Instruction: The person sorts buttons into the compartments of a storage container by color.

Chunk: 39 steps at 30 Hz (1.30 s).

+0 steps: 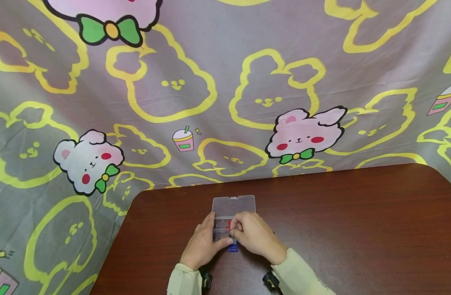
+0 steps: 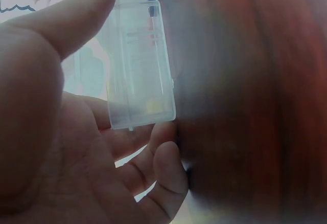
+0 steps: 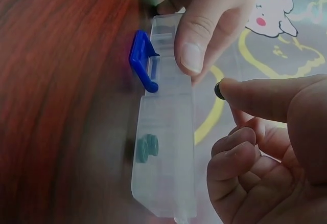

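Observation:
A clear plastic compartment box (image 1: 221,235) stands on the table with its lid (image 1: 233,207) raised at the back. Its blue latch (image 3: 140,60) hangs open at the front. My left hand (image 1: 201,243) grips the box's left end, thumb over the front edge and fingers along the side. Above the box, my right hand (image 1: 256,233) pinches a small black round piece (image 3: 219,90) between thumb and finger. Green round pieces (image 3: 147,147) show through the wall at the right end. Something red (image 1: 228,223) lies inside near the right fingertips, and a yellow spot (image 2: 153,105) shows at the left end.
The brown wooden table (image 1: 339,229) extends widely to the right. A cloth (image 1: 225,94) printed with bears and rabbits hangs behind it and at the sides. Black wrist devices (image 1: 270,280) sit at both cuffs.

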Motion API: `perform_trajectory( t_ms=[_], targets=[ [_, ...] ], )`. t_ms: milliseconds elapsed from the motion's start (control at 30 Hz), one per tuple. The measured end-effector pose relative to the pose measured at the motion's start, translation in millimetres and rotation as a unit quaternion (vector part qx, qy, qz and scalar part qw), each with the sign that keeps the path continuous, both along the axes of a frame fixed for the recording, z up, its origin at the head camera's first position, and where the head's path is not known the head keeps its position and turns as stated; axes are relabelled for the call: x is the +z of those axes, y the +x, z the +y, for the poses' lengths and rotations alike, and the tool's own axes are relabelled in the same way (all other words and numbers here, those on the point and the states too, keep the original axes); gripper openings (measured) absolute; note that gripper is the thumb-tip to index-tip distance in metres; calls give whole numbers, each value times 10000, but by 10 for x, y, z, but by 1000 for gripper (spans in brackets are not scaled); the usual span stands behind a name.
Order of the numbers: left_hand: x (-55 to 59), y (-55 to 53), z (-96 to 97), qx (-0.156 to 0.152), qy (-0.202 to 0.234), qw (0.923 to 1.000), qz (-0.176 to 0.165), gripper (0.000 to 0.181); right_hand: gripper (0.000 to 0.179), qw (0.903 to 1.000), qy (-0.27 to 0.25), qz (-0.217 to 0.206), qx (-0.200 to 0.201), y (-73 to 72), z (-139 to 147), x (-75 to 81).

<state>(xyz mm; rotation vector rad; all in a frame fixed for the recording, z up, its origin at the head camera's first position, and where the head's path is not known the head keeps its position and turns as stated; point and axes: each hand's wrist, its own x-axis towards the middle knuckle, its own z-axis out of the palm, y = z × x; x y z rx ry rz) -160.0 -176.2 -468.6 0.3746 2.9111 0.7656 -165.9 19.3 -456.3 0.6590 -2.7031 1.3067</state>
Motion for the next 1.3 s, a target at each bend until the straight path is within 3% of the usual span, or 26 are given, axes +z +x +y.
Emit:
perform_trajectory(
  t_ms=[933, 1300],
  targets=[
    [7, -9, 1, -17, 23, 9999, -106, 99, 10, 9993, 338, -177, -3, -36, -114, -50],
    [28, -6, 2, 23, -28, 9998, -182, 100, 15, 9990, 422, -134, -22, -42, -127, -62]
  ],
)
